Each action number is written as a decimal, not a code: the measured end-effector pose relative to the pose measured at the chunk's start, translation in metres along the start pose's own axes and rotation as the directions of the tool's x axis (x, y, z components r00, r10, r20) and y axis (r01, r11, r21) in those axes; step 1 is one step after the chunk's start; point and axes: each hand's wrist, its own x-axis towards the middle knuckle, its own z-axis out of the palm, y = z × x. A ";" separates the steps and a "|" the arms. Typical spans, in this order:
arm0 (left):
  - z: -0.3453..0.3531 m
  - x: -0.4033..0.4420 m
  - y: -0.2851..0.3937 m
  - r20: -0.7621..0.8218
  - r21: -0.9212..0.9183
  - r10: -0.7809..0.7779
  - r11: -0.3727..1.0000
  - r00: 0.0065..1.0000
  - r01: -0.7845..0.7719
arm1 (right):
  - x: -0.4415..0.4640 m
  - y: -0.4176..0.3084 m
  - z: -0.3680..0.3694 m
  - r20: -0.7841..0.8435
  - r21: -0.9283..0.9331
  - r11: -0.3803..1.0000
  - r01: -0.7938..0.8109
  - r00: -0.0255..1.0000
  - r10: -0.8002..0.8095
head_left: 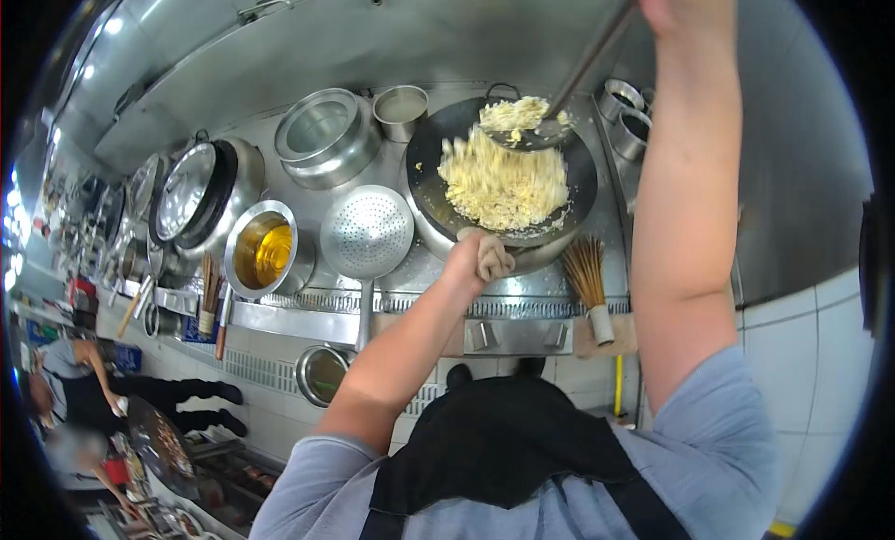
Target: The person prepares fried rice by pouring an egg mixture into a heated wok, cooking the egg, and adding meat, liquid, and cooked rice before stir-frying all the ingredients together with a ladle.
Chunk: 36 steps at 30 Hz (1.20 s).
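Note:
My left hand is closed around a folded cloth at the near edge of a dark wok, gripping the wok through it. Pale yellow food that looks like egg fried rice is in the wok, part of it blurred in motion. High at the right, my right hand is wrapped round the long handle of a ladle. The ladle's bowl is over the far side of the wok, with some of the rice on it.
Left of the wok are a perforated strainer, a pot of yellow oil and a lidded pot. A bamboo brush lies at the near right. Two small containers stand right. Other people work at far left.

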 end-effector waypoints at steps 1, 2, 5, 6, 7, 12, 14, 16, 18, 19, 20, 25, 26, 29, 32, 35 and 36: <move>-0.008 0.010 -0.002 0.008 -0.027 0.020 0.999 1.000 -0.020 | -0.003 -0.001 0.000 0.034 0.001 1.000 -0.001 0.999 0.001; -0.023 0.021 -0.007 0.046 -0.003 -0.057 0.998 0.997 0.057 | -0.006 0.006 -0.001 -0.060 -0.107 0.994 0.038 0.997 -0.044; -0.043 0.001 -0.001 0.284 -0.022 -0.246 0.965 0.927 0.263 | -0.056 0.076 -0.016 -0.264 -0.309 0.951 0.005 0.960 -0.090; -0.044 -0.016 -0.001 0.466 -0.013 -0.355 0.913 0.810 0.408 | -0.076 0.138 -0.037 -0.361 -0.500 0.853 -0.150 0.931 -0.049; -0.040 -0.033 -0.008 0.476 -0.027 -0.340 0.916 0.811 0.401 | -0.110 0.199 -0.065 -0.309 -0.635 0.680 -0.366 0.927 0.211; -0.056 -0.069 -0.045 0.083 0.022 -0.254 0.967 0.964 0.253 | -0.070 0.161 -0.038 -0.177 -0.111 0.899 -0.423 0.899 0.401; -0.061 -0.075 -0.048 0.127 -0.016 -0.234 0.971 0.964 0.238 | -0.074 0.132 -0.027 -0.087 -0.073 0.956 -0.286 0.956 0.279; -0.064 -0.078 -0.052 0.162 -0.046 -0.226 0.971 0.961 0.236 | -0.102 0.169 -0.028 -0.228 -0.161 0.962 -0.222 0.956 0.183; -0.065 -0.076 -0.052 0.187 -0.035 -0.236 0.968 0.954 0.247 | -0.134 0.259 -0.055 -0.268 -0.389 0.893 -0.228 0.955 0.127; -0.059 -0.080 -0.046 0.187 -0.035 -0.230 0.970 0.955 0.240 | -0.112 0.260 -0.057 -0.168 -0.472 0.841 -0.263 0.964 0.208; -0.050 -0.091 -0.036 0.131 0.001 -0.197 0.980 0.972 0.199 | -0.087 0.254 -0.057 -0.079 -0.555 0.780 -0.290 0.951 0.297; -0.054 -0.100 -0.027 0.124 0.010 -0.155 0.988 0.980 0.155 | -0.068 0.164 0.001 -0.058 -0.115 0.947 -0.299 0.954 0.294; -0.055 -0.101 -0.028 0.112 0.012 -0.156 0.988 0.981 0.156 | -0.079 0.172 -0.002 -0.069 -0.061 0.976 -0.211 0.976 0.207; -0.056 -0.103 -0.031 0.093 0.055 -0.154 0.987 0.984 0.149 | -0.112 0.267 -0.031 -0.159 -0.390 0.897 -0.207 0.975 0.156; -0.063 -0.103 -0.035 0.091 0.069 -0.163 0.985 0.983 0.157 | -0.065 0.225 -0.016 -0.023 -0.573 0.767 -0.289 0.941 0.337; -0.067 -0.098 -0.039 0.100 0.038 -0.161 0.987 0.982 0.158 | -0.055 0.203 -0.030 -0.175 -0.488 0.864 -0.124 0.984 0.042; -0.068 -0.099 -0.042 0.095 0.023 -0.153 0.988 0.984 0.151 | -0.060 0.212 -0.049 -0.231 -0.274 0.954 -0.122 0.971 0.058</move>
